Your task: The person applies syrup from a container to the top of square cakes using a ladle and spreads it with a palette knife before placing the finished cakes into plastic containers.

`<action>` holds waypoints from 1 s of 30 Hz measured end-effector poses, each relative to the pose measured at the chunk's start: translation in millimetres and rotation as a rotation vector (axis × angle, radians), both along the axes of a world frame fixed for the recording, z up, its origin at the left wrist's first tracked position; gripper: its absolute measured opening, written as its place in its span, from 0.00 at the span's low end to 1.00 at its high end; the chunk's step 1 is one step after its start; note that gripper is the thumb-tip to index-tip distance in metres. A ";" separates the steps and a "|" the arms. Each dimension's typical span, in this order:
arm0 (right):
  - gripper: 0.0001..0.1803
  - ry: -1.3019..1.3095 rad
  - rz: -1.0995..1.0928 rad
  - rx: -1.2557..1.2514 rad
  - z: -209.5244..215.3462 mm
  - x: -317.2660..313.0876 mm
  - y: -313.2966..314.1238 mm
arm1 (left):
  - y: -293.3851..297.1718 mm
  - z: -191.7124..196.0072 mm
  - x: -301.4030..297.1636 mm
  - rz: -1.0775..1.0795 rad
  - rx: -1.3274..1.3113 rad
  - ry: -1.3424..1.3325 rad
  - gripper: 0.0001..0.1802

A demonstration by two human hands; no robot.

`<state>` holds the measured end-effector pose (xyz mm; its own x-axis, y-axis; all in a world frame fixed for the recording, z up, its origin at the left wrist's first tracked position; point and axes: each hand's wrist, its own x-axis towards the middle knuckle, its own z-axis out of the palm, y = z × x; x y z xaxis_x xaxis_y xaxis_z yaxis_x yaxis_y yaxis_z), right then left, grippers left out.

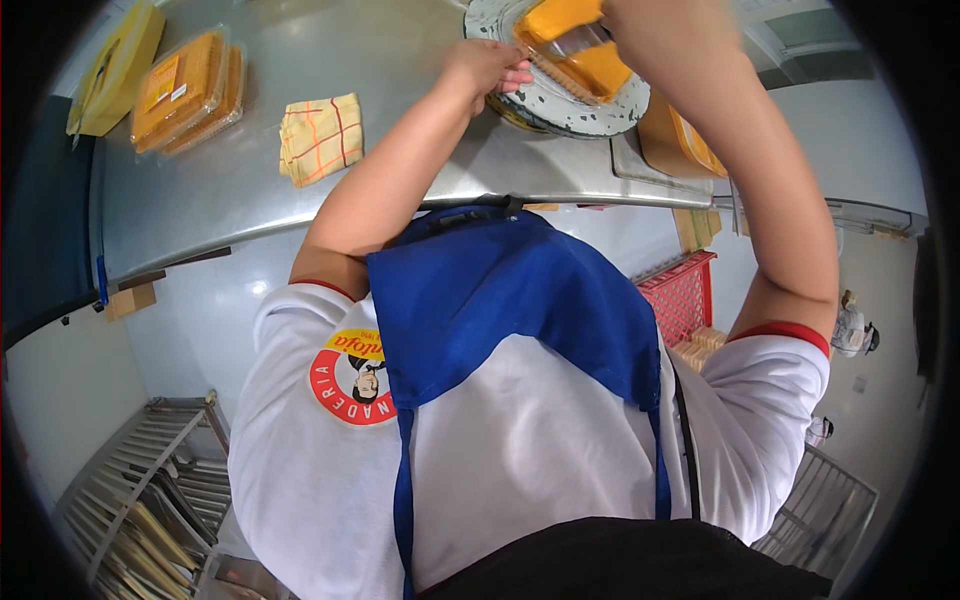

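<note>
A clear plastic tray (pixel 588 95) with an orange-yellow cake (pixel 606 72) in it rests on a round, white-speckled turntable (pixel 580 122) whose paint is chipped. My left hand (pixel 487 70) is at the tray's left side, fingers curled in against its edge. My right hand (pixel 665 28), slightly blurred, is closed around a metal spatula (pixel 580 40). The spatula's blade lies over the orange top of the cake. Most of its handle is hidden inside my hand.
Packed orange cakes in clear boxes (pixel 180 90) stand at the left, beside a yellow container (pixel 115 65). A folded checked cloth (pixel 321 138) lies on the steel table (pixel 400 35). An orange-filled tub (pixel 675 140) sits to the right; a red crate (pixel 680 295) is below.
</note>
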<state>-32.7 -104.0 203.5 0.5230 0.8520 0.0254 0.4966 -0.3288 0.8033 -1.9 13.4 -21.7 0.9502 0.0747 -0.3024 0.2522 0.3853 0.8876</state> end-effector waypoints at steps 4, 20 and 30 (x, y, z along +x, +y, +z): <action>0.07 0.101 -0.226 -0.067 11.3 -14.4 -27.0 | 2.3 -2.5 -0.9 0.005 0.013 -0.010 0.09; 0.07 -0.003 0.119 -0.058 4.8 17.4 11.8 | 2.6 5.7 -0.2 0.008 0.008 0.039 0.10; 0.09 0.010 0.045 -0.104 2.0 23.3 30.1 | 4.2 1.9 -2.0 -0.031 -0.006 -0.033 0.12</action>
